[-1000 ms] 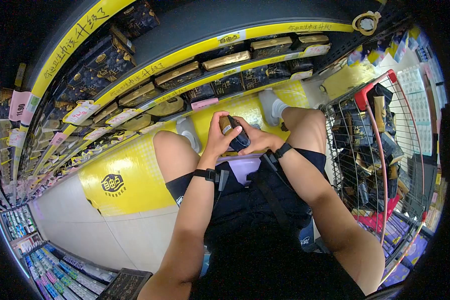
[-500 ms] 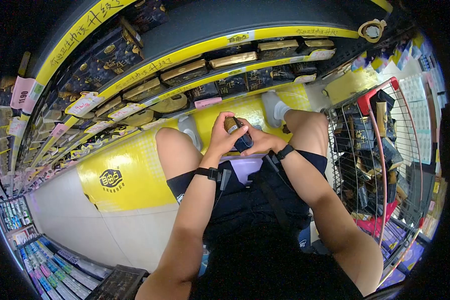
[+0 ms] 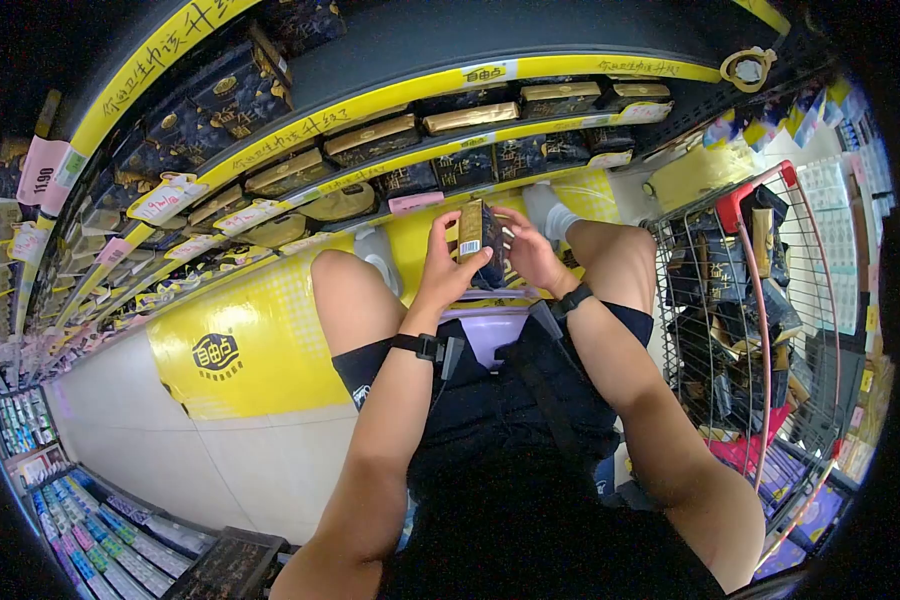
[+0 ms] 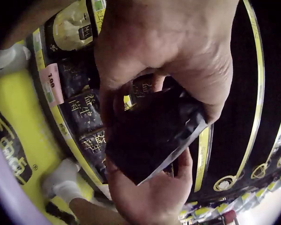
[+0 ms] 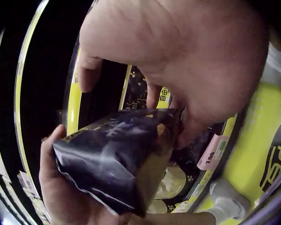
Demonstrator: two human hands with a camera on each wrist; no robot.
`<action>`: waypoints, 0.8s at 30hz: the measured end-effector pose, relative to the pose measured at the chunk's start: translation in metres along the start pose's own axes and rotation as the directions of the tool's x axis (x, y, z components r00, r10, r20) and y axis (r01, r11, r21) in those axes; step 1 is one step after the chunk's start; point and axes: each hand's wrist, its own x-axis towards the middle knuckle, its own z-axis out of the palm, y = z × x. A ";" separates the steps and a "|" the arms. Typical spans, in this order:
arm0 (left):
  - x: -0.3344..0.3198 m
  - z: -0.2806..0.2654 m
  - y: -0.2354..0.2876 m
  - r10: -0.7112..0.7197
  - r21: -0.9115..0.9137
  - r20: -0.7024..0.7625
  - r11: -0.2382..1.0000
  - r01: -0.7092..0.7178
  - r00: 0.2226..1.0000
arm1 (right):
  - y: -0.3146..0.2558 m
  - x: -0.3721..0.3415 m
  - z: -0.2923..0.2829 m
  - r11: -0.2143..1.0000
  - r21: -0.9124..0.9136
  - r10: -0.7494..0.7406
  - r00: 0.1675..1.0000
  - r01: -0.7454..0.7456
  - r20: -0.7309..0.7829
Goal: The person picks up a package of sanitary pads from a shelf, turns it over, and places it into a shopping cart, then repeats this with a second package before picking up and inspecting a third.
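Observation:
A black and gold pack of sanitary pads (image 3: 473, 225) is held up between the person's knees, its gold side and white barcode label facing the head camera. My left hand (image 3: 445, 272) grips it from the left, thumb across the near end. At the other side is my right hand (image 3: 532, 258), fingers loosely bent with the tips at the pack's edge. In the right wrist view the right thumb (image 5: 90, 75) stands away from the pack (image 5: 112, 161). The left wrist view shows the dark end of the pack (image 4: 150, 136), below the left hand (image 4: 164, 42).
Ahead, shelves with yellow edge strips (image 3: 370, 98) carry rows of similar black and gold packs (image 3: 370, 142). To the right stands a wire shopping cart (image 3: 838, 300) loaded with packs. A yellow floor mat (image 3: 270, 320) lies under the feet, and a lilac stool (image 3: 490, 335) shows between the legs.
The pack has been turned more upright, bringing its gold side and barcode into view. My right hand has loosened and moved slightly right, while the left keeps its grip.

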 end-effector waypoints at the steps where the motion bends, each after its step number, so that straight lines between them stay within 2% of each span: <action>1: 0.002 0.000 -0.005 0.024 0.054 -0.001 0.998 -0.024 1.000 | 0.002 0.002 -0.003 1.000 0.004 -0.026 0.998 0.026 -0.056; 2: 0.002 0.000 -0.010 0.047 0.108 0.000 0.993 -0.047 0.999 | 0.003 0.003 -0.007 0.998 0.036 -0.054 0.995 0.057 -0.078; 5: 0.000 -0.001 -0.005 -0.098 0.064 0.011 0.993 0.097 0.995 | -0.001 0.004 -0.013 0.988 0.094 -0.109 0.983 0.124 -0.150; 6: -0.001 0.001 -0.003 -0.046 0.060 0.004 0.997 0.046 0.999 | -0.005 0.003 -0.007 0.982 0.148 -0.091 0.981 0.117 -0.173; 9: -0.001 0.005 0.000 -0.018 -0.086 -0.002 0.996 0.018 1.000 | -0.004 0.003 -0.008 0.986 0.156 -0.051 0.996 0.061 -0.069; 12: 0.000 0.003 -0.003 -0.016 -0.171 -0.008 0.985 0.014 1.000 | -0.001 0.001 -0.006 0.982 0.187 0.033 0.999 -0.030 -0.012; 15: 0.000 -0.001 -0.004 -0.116 -0.158 0.017 0.980 0.117 0.993 | 0.009 -0.005 -0.008 0.941 0.244 0.239 0.971 -0.235 0.016; 18: -0.003 0.004 0.001 -0.168 -0.111 0.034 0.979 0.171 0.985 | 0.015 -0.008 -0.003 0.897 0.315 0.311 0.949 -0.309 0.046; 21: -0.001 0.006 -0.012 -0.013 0.193 -0.008 0.981 0.015 1.000 | 0.010 -0.007 -0.002 0.893 0.256 0.372 0.927 -0.370 0.041; 22: -0.002 0.006 -0.009 -0.048 0.262 -0.007 0.964 0.048 0.999 | 0.008 -0.008 0.000 0.890 0.249 0.403 0.914 -0.382 -0.038; 24: -0.004 0.005 -0.003 -0.116 0.397 -0.020 0.911 0.114 0.993 | 0.006 -0.008 0.003 0.911 0.185 0.385 0.920 -0.368 -0.068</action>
